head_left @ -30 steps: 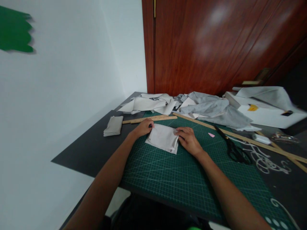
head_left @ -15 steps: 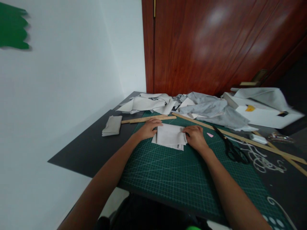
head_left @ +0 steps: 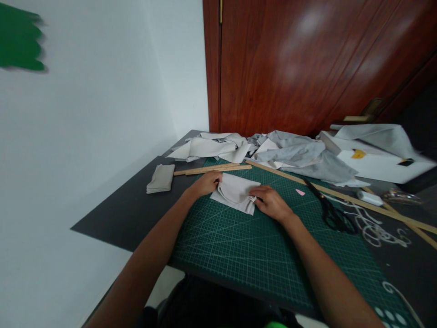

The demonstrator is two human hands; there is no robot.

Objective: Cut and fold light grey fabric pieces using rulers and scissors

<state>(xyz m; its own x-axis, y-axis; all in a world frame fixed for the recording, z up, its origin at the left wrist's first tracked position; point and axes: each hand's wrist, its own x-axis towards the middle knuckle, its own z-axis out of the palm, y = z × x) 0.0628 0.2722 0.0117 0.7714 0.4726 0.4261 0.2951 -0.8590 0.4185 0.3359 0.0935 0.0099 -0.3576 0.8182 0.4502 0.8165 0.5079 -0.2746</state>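
Observation:
A light grey folded cloth (head_left: 235, 189) lies on the green cutting mat (head_left: 232, 246), its upper layer lifted and sagging in a curve over the layer beneath. My left hand (head_left: 207, 183) pinches its upper left corner. On the right side, the fingers of my right hand (head_left: 271, 202) are closed on the gathered edge. Left of the mat, a folded stack of similar cloth (head_left: 161, 178) rests on the dark table.
Heaps of cloth (head_left: 218, 146) line the back. Wooden rulers (head_left: 218, 169) lie behind my hands. To the right are black scissors (head_left: 334, 216), white cord (head_left: 375, 230), a pink piece (head_left: 300, 192) and a white box (head_left: 382, 164). A wall stands at the left.
The cloth's top layer, flat before, is now raised and bent. My right hand has moved left and slightly down with its edge; my left hand has shifted a little left.

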